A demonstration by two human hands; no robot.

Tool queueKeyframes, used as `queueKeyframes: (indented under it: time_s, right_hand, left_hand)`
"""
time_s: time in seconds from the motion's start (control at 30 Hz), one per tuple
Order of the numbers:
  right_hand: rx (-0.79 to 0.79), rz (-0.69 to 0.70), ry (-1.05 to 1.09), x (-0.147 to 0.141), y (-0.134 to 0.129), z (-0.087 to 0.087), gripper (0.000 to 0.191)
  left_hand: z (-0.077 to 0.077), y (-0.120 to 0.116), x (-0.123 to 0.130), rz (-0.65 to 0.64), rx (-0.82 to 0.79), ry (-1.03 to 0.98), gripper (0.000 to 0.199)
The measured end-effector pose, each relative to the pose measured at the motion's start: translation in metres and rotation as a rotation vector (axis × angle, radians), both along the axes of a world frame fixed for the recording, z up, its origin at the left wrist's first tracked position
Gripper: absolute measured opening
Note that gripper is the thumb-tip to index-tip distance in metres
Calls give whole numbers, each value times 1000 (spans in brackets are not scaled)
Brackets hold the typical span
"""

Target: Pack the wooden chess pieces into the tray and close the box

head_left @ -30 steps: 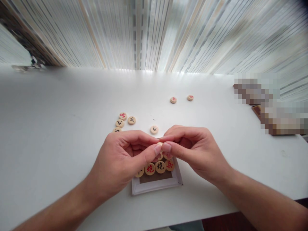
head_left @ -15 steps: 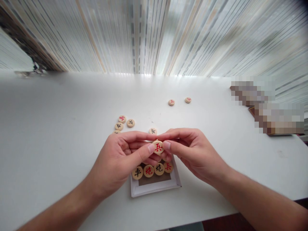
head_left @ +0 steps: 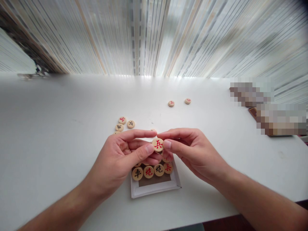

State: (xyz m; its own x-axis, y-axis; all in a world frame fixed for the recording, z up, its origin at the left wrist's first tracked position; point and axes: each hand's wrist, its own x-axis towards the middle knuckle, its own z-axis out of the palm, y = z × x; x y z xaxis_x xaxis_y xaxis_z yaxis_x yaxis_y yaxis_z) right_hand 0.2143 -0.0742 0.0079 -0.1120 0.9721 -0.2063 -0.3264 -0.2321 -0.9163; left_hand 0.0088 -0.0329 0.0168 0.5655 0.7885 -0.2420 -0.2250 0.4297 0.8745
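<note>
Between the fingertips of my left hand [head_left: 128, 152] and my right hand [head_left: 190, 150] is a round wooden xiangqi piece [head_left: 158, 145] with a red character facing me. Both hands pinch it from its sides, thumbs at the front. Below them lies a shallow white box [head_left: 156, 190] holding several pieces. Its front row shows a black-marked piece [head_left: 137, 173], a red one [head_left: 148, 172], another black one [head_left: 159, 170] and a red one [head_left: 168, 167]. My fingers cover the pieces further back in the box.
On the white table, a small group of loose pieces [head_left: 122, 120] lies left of centre, partly behind my left hand. Two red-marked pieces [head_left: 171, 103] sit farther back. Blurred-out brown boxes [head_left: 276, 123] stand at the right; a striped curtain [head_left: 149, 38] hangs behind the table.
The held piece has risen slightly and tilted to face me more. My left index finger has lifted a little, now hiding most of the loose piece behind the hands.
</note>
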Motion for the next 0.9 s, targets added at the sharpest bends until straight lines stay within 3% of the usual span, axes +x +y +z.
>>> queueKeyframes:
  time_s: [0.33,0.5,0.7,0.8,0.9]
  right_hand:
    - [49,2,-67,-1,0,2,29]
    - [69,39,17,-3,0,5,30]
    - [27,64,62,-4,0,5,36]
    - [29,61,32,-4,-1,4,36]
    - [25,65,-13,-2,-3,3,34]
  left_hand:
    - [0,-1,0,22,58,36,32]
    - [4,-5,2,69,131,61,33]
    - [2,-13,2,172,468,242,37]
    - [-2,-15,-1,184,695,338,37]
    - [-5,-15,-4,184,825,390,38]
